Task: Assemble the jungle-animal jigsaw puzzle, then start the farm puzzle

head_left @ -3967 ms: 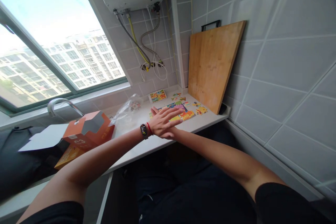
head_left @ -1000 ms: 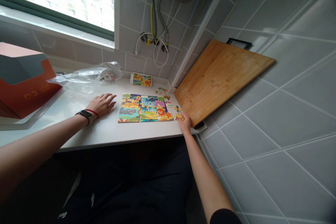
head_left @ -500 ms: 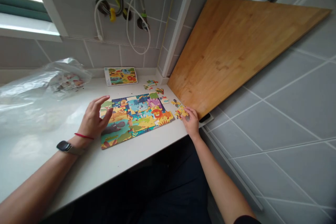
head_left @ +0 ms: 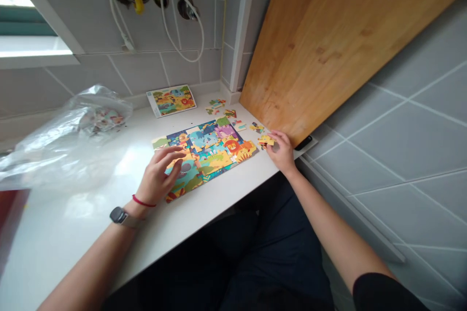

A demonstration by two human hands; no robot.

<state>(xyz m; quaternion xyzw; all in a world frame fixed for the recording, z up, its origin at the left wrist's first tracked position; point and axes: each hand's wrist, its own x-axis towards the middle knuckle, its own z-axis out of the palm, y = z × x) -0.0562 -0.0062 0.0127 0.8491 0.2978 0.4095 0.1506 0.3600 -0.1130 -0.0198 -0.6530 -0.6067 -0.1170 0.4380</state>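
A partly assembled animal jigsaw puzzle (head_left: 213,150) lies flat on the white counter (head_left: 219,204). My left hand (head_left: 162,172) hovers over its left side, fingers curved and apart, with nothing in them. To the right of the puzzle, my right hand (head_left: 282,151) pinches a yellow puzzle piece (head_left: 266,140) between thumb and fingers. Just behind that piece lies another loose piece (head_left: 256,127). More loose pieces (head_left: 216,105) are spread along the puzzle's far right edge. The picture card (head_left: 171,100) with the same animal scene rests near the back wall.
A clear plastic bag (head_left: 73,131) with small items inside covers the counter's left. A large wooden board (head_left: 328,43) leans on the right wall, with a black phone-like object (head_left: 303,143) by its lower edge. Hoses and a white cable (head_left: 164,14) hang on the tiled wall.
My view has shifted, so the scene sits differently. My right hand now has a yellow piece lifted in its fingers. My left hand has moved slightly further over the puzzle.
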